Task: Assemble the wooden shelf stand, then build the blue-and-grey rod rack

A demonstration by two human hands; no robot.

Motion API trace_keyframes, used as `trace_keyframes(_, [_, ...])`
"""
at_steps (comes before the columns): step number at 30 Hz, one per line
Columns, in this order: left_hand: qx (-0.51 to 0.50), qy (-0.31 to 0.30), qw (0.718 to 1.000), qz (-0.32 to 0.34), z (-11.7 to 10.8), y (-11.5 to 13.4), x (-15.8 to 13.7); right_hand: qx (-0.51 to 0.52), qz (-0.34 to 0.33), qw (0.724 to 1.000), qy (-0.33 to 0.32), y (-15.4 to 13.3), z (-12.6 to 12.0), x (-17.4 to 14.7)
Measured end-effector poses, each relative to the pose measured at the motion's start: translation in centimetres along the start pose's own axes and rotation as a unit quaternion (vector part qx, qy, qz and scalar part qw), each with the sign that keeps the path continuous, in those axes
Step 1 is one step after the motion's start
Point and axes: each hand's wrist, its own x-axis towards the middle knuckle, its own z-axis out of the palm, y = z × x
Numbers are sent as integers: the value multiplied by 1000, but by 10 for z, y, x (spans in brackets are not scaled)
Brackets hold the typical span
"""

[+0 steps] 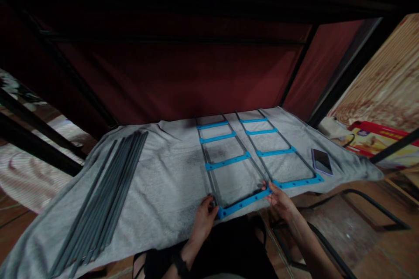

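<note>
A ladder-like frame [242,204] of grey rods joined by blue crossbars lies flat on a grey cloth [166,170]. At its near left corner my left hand [205,218] is closed, fingers bent around the grey rod. My right hand [277,198] pinches the near right corner, where the blue bar meets the other rod. Just right of it lies a second, similar frame [299,182], its near left corner close to my right fingers. The undersides of both held corners are hidden by my fingers.
Several loose grey rods [104,196] lie in a bundle on the cloth's left. A phone [322,161] rests near the right edge. Behind stands a dark red panel [196,78] with black bars. A red and yellow box [376,139] is at far right, above a metal-framed stool [347,226].
</note>
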Motion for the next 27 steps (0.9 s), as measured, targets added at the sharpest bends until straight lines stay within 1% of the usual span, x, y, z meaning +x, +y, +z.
trace_keyframes(4, [-10, 7, 999, -35, -3, -1, 7, -44, 8, 999, 3, 1, 2, 1])
trace_keyframes(8, [-23, 13, 998, -56, -2, -2, 9, -60, 10, 998, 6, 3, 1, 3])
trace_keyframes(14, [-36, 19, 997, -60, 4, -6, 7, -59, 15, 998, 4, 5, -5, 4])
trace_keyframes(19, [-38, 6, 996, -84, 3, -7, 17, -64, 16, 998, 10, 4, -2, 8])
trace_keyframes(23, [-24, 6, 997, -77, 3, -6, 20, -59, 30, 998, 12, 2, 0, 9])
trace_keyframes(27, [-16, 4, 997, -72, 5, -7, 19, -85, 9, 996, 23, 2, 2, 6])
